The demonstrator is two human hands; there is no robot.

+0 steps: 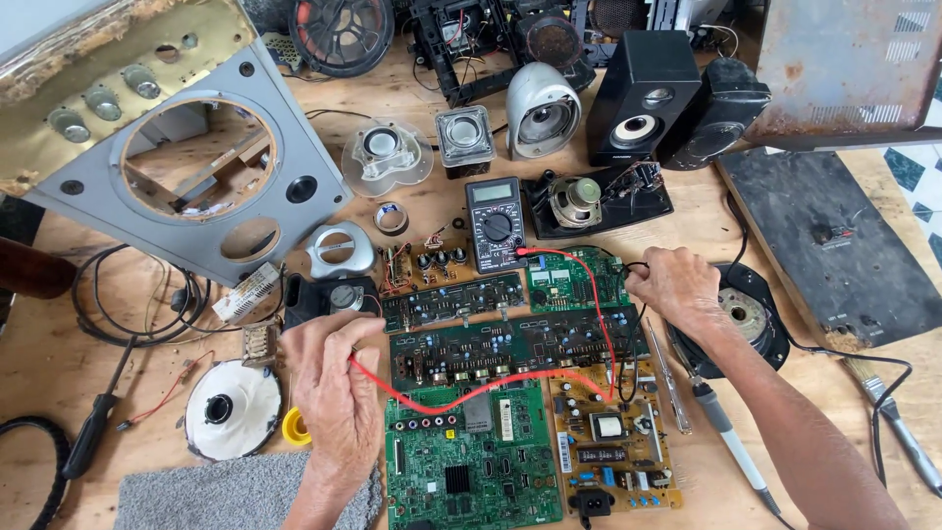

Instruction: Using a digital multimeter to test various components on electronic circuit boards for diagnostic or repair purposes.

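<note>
My left hand (329, 378) grips the red test probe, whose red lead (491, 385) curves over several circuit boards toward a dark multimeter (496, 224). My right hand (677, 285) pinches the black probe at the right edge of a green circuit board (574, 280). Between the hands lie a long dark board (510, 344), a large green board (471, 456) and a brown power board (608, 437).
A grey speaker panel (196, 162) with round cutouts lies at the upper left. Black speakers (643, 93), loose speaker drivers (388, 152) and a white speaker (540, 108) crowd the far side. A soldering iron (721, 422), screwdriver (93, 427), brush (898, 422) and dark slab (834, 240) sit around.
</note>
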